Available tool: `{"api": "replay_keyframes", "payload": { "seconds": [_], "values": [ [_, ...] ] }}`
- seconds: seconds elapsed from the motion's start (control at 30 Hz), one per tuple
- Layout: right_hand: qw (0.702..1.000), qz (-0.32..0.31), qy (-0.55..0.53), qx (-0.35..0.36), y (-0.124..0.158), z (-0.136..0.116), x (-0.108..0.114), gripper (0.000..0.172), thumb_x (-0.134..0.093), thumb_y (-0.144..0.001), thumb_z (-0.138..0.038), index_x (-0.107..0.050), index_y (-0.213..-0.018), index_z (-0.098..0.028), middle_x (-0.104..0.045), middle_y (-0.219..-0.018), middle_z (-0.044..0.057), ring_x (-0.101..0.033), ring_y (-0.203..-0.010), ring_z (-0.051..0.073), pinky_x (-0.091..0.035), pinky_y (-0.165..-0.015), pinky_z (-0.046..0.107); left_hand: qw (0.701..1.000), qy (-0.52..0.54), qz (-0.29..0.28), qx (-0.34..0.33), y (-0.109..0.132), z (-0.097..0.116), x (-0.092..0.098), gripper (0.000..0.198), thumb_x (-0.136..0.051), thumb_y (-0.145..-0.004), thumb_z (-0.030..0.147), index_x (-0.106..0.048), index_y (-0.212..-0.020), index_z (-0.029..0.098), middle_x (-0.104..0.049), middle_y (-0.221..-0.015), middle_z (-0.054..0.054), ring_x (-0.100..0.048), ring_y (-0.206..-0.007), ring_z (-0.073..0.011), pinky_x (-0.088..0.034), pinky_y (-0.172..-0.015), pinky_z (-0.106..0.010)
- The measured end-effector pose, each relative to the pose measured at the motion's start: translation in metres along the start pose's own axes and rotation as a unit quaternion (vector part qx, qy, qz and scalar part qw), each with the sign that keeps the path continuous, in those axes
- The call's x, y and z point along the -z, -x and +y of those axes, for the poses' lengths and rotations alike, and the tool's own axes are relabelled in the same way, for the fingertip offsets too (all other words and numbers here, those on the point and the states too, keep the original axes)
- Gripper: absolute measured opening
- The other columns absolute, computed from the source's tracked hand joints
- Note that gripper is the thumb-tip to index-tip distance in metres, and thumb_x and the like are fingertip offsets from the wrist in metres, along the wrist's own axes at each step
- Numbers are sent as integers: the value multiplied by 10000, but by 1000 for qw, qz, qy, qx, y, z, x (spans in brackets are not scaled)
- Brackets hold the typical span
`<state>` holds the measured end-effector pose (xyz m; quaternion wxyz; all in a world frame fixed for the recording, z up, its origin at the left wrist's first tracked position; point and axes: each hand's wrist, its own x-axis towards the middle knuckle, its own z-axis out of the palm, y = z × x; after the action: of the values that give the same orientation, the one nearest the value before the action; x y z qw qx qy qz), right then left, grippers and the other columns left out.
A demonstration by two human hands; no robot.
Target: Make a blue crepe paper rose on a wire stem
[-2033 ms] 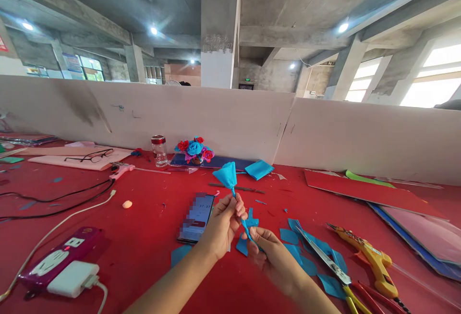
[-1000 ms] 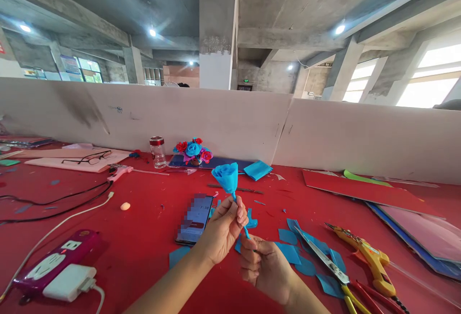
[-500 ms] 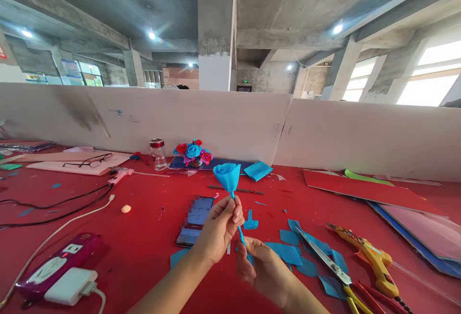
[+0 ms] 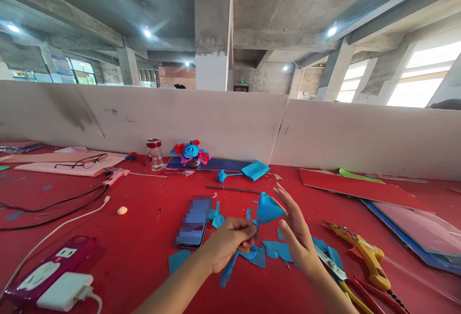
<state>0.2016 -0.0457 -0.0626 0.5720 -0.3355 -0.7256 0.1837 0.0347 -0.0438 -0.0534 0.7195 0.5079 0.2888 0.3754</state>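
A blue paper flower tilts to the right above the red table. My left hand is closed round its stem just below the bloom, and a loose blue strip hangs under that hand. My right hand is open beside the bloom, fingers stretched upward and thumb apart, with the fingers close to the petal rim; whether they touch it I cannot tell. Cut blue paper pieces lie beneath the hands. Scissors rest at the right, partly hidden by my right forearm.
A phone lies left of my hands. At right are a yellow glue gun and stacked coloured sheets. Behind stand a flower arrangement and a glass jar. A purple power strip with cables sits at left.
The flower has moved right and tipped over from upright. My right hand has left the lower stem and risen beside the bloom, opening. My left hand still holds the stem.
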Motion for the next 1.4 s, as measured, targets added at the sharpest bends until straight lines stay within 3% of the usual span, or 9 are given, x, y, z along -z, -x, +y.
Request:
{"api": "replay_keyframes", "payload": {
  "seconds": [0.23, 0.47, 0.6, 0.67, 0.77, 0.87, 1.07, 1.27, 1.4],
  "values": [
    [994, -68, 13, -83, 2, 6, -4, 389, -355, -875, -340, -407, -1248, -244, -444, -1296, 74, -396, -1186, 247, -336, -969, 431, 1000, -22, 4, 22, -2, -2, 5, 332, -628, -660, 415, -510, -561, 120, -436, -526, 31, -305, -459, -50, -193, -468, -226],
    [991, -79, -12, -107, 4, 4, -7, 389, -373, -864, -363, -426, -1235, -255, -442, -1300, 65, -386, -1192, 242, -321, -978, 424, 1000, -15, 15, 20, -4, -4, 4, 297, -635, -669, 368, -522, -562, 115, -433, -513, 31, -309, -451, -45, -200, -448, -211],
    [991, -4, -59, -119, 1, 7, -10, 482, -368, -857, -409, -261, -1318, -319, -279, -1398, 16, -261, -1263, 213, -282, -998, 407, 997, 65, 45, -4, -8, -7, 6, 273, -671, -648, 350, -557, -613, 105, -451, -535, 30, -328, -455, -32, -229, -432, -179],
    [981, 22, -86, -174, -1, 9, -11, 502, -378, -842, -454, -264, -1313, -325, -351, -1349, 29, -356, -1200, 209, -344, -941, 382, 990, 125, 60, -16, -11, -8, 9, 251, -693, -634, 325, -587, -668, 100, -473, -558, 27, -356, -464, -26, -267, -439, -163],
    [936, -149, -128, -291, 2, 6, -15, 447, -420, -808, -494, -502, -1149, -216, -605, -931, 60, -562, -778, 170, -442, -696, 308, 978, 183, 93, -44, -13, -9, 13, 233, -716, -620, 283, -615, -721, 98, -528, -598, 10, -433, -489, -30, -353, -488, -156],
    [888, -313, -168, -291, 9, -1, -27, 333, -517, -763, -456, -594, -877, -153, -518, -604, -20, -457, -531, 98, -365, -527, 230, 968, 193, 135, -90, -14, -9, 15, 199, -706, -639, 266, -618, -724, 109, -579, -636, -10, -512, -549, -58, -417, -557, -168],
    [939, -210, -38, -270, 17, -6, -47, 315, -497, -772, -394, -518, -570, -153, -375, -484, -53, -266, -460, 67, -195, -449, 221, 948, 232, 167, -143, -17, -9, 15, 181, -697, -654, 255, -611, -720, 109, -610, -687, -35, -568, -640, -97, -464, -621, -195],
    [851, -195, -303, -382, 16, -10, -46, 368, -494, -754, -487, -582, -646, -147, -439, -478, -32, -314, -482, 80, -240, -513, 221, 912, 382, 58, -134, -13, -3, 15, 125, -691, -668, 206, -625, -737, 125, -511, -604, 31, -474, -524, -22, -417, -529, -117],
    [833, -152, -339, -410, 16, -8, -48, 311, -577, -697, -445, -576, -622, -144, -383, -433, -55, -292, -467, 76, -226, -506, 218, 952, 264, 89, -126, -11, -2, 17, 168, -679, -677, 262, -647, -783, 136, -597, -710, -27, -554, -638, -89, -457, -599, -183]
  ]
}}
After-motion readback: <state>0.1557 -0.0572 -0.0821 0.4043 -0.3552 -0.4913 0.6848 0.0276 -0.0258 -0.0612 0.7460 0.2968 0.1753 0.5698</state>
